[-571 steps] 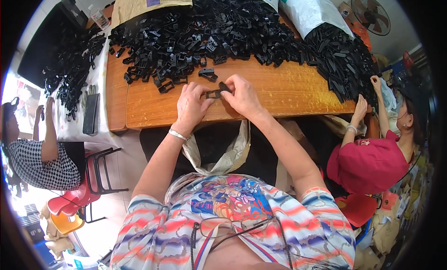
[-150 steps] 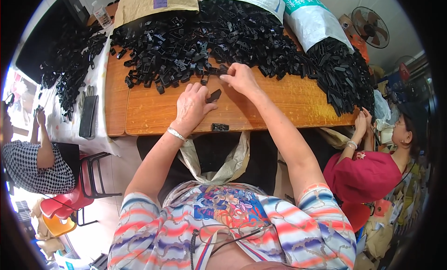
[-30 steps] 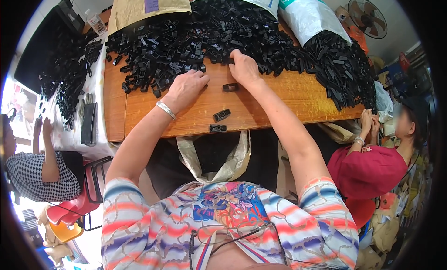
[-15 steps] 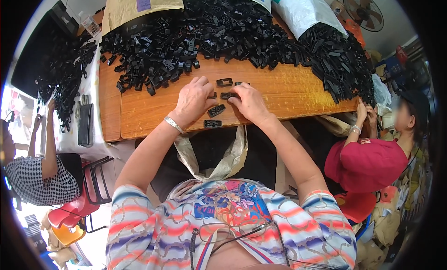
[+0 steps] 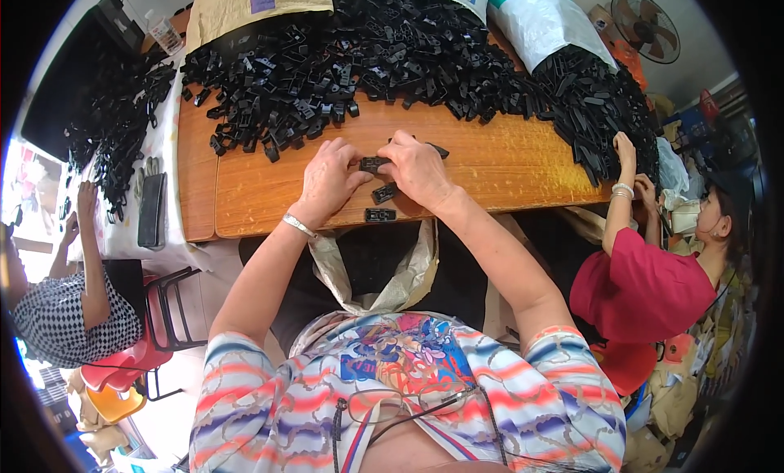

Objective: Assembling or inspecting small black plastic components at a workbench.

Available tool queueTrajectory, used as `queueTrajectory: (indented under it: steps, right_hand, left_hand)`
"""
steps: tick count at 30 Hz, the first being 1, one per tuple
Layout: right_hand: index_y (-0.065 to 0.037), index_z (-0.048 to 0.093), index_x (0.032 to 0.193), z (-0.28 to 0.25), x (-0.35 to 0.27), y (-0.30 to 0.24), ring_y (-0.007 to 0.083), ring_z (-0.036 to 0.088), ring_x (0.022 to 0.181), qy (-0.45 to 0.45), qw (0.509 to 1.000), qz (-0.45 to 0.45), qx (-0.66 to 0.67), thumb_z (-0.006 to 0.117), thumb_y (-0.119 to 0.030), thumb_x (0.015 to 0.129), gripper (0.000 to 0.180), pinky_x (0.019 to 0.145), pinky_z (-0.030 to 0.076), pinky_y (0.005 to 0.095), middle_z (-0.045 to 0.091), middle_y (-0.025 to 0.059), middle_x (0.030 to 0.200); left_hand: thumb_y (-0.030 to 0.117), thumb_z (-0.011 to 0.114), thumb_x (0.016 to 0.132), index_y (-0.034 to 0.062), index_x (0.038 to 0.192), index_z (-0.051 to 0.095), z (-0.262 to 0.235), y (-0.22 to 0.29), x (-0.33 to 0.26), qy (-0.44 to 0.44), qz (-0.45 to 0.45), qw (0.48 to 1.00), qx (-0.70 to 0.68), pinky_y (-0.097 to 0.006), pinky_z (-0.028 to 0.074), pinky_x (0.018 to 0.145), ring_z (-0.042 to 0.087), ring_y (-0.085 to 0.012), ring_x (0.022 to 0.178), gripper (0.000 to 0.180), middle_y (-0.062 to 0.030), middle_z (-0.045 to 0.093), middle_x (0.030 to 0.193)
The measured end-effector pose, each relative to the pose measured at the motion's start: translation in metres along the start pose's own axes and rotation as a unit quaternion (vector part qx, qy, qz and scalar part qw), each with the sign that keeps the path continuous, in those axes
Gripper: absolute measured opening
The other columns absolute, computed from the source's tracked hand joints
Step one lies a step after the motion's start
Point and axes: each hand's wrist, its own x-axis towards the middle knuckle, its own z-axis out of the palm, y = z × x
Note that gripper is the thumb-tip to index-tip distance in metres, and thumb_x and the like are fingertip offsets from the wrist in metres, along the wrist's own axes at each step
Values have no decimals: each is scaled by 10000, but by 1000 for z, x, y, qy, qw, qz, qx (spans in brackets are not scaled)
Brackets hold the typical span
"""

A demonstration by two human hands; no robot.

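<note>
Between my hands sits a small black rectangular plastic part (image 5: 373,164), just above the wooden tabletop or resting on it; I cannot tell which. My left hand (image 5: 328,177) pinches its left end with thumb and fingers. At the other end, my right hand (image 5: 418,173) is closed on the same part, its fingertips partly hiding it. Below them lie two similar parts, one tilted black part (image 5: 384,194) and one black part (image 5: 380,215) by the table's near edge. Another dark piece (image 5: 441,151) shows from behind my right hand.
A large heap of black plastic parts (image 5: 286,85) spills from bags across the far side of the wooden table (image 5: 490,163). Long flat black pieces (image 5: 572,106) pile up at the right. Co-workers sit left and right, a person in red (image 5: 645,285) reaching to the pile.
My hands have come together on one part; the right hand moved slightly left. The open frame-like part beyond them is now covered. At right, the co-worker's hand has risen to the heap.
</note>
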Motion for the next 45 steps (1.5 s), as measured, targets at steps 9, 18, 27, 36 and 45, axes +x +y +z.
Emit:
queueTrajectory:
  steps: [9,18,27,36,45]
  right_hand:
    - [-25,692,850,-4,-2,-10,326,643,799,-5,1000,3,-2,721,-92,762,115,685,516,410,589,134,870]
    - [-27,702,823,0,-3,-2,321,635,809,-39,999,16,-12,728,-130,769,120,695,507,414,594,135,867]
    - [-89,728,856,-26,-21,23,311,632,831,-7,998,56,38,727,-213,778,146,728,507,403,635,107,825]
    - [-56,709,930,-35,-21,50,345,643,867,-6,984,158,-76,761,-208,770,227,764,515,414,651,139,945]
    - [-8,601,749,-17,-9,33,383,647,729,-13,977,189,-100,815,-335,716,393,670,508,451,650,195,748]
  left_hand:
    - [193,801,705,40,901,651,-2,2,1,-31,-24,999,1,-380,488,777,567,-279,926,290,-70,599,908]
    - [349,686,830,56,875,694,-7,4,9,-82,-125,987,-62,-409,491,780,604,-295,926,297,-104,655,891]
    - [308,698,824,59,841,690,-6,6,11,-134,-60,989,17,-412,499,804,606,-311,964,250,-112,652,898]
    - [151,746,744,76,1104,640,24,19,45,-21,26,999,-15,-388,497,878,564,-305,1037,384,-100,602,1053]
    - [170,748,753,38,975,651,20,16,43,3,-39,999,-9,-404,503,819,599,-316,962,276,-125,646,948]
